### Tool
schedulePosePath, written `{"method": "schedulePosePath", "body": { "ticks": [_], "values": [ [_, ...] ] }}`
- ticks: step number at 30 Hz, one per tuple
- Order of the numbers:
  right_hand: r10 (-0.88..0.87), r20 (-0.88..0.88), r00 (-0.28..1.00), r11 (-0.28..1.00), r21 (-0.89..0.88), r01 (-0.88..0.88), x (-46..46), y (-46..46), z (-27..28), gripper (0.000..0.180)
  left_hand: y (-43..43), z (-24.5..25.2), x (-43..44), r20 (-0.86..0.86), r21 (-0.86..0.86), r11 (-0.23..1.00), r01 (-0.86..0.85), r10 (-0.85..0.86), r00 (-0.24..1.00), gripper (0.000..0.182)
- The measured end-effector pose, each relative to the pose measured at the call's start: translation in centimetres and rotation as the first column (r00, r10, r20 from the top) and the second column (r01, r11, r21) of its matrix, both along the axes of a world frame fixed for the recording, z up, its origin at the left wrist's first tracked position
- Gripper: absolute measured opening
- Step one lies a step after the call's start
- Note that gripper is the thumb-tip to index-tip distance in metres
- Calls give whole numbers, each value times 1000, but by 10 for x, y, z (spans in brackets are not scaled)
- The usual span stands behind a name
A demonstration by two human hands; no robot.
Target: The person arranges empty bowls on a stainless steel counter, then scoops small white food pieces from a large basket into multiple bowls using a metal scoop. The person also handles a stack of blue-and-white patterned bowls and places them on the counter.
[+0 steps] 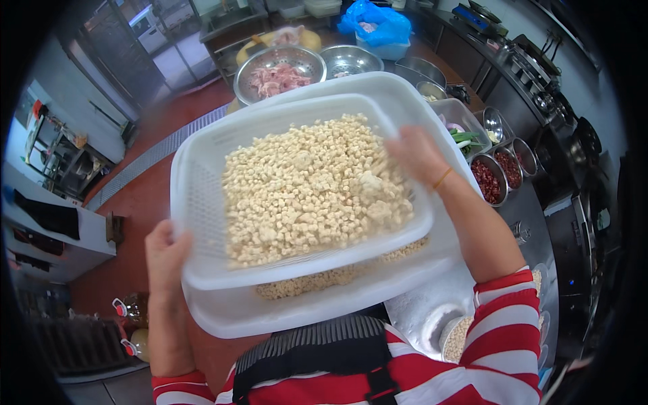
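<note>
A white plastic sieve basket (pixel 309 273) holds a thick layer of small pale diced pieces (pixel 304 187), with a few larger clumps at the right. It sits within a larger white plastic tub (pixel 324 298), where finer pale pieces (pixel 324 281) show below the basket's near rim. My left hand (pixel 167 253) grips the left edge, its thumb up against the basket's rim; its fingers are hidden. On the opposite side, my right hand (pixel 417 157) is blurred by motion and holds the basket's right rim.
Beyond the tub stand a perforated steel bowl (pixel 309 53) of raw meat, another steel bowl (pixel 354 55) and a blue plastic bag (pixel 377 25). At right are steel containers of dried red chili (pixel 486 179) and a clear bin (pixel 453 109) with green onions. Bottles (pixel 136 309) stand at lower left.
</note>
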State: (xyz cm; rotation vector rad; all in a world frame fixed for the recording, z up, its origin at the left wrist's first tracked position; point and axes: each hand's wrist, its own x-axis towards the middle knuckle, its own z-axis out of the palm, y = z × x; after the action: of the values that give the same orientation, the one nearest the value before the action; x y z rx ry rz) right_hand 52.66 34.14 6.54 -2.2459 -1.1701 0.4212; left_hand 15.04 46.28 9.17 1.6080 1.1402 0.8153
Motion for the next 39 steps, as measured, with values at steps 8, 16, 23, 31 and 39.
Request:
{"method": "schedulePosePath", "body": {
  "ticks": [8,16,23,31,39],
  "values": [
    [-73,-10,997,993,94,73,17,1,-11,29,12,-29,-11,-107,176,982,66,-47,993,5],
    [-97,-119,988,994,37,102,19,1,17,32,1,-23,3,-248,155,983,104,-63,967,14],
    [17,-268,963,971,233,47,12,-1,1,31,7,-37,-14,-353,315,944,99,20,936,3],
    [63,68,996,989,132,-72,6,7,-8,27,15,-21,-17,-93,229,973,-27,49,995,5],
    [68,104,992,991,105,-79,-7,8,-15,24,19,-1,-23,-71,51,998,29,-26,997,7]
  ]
}}
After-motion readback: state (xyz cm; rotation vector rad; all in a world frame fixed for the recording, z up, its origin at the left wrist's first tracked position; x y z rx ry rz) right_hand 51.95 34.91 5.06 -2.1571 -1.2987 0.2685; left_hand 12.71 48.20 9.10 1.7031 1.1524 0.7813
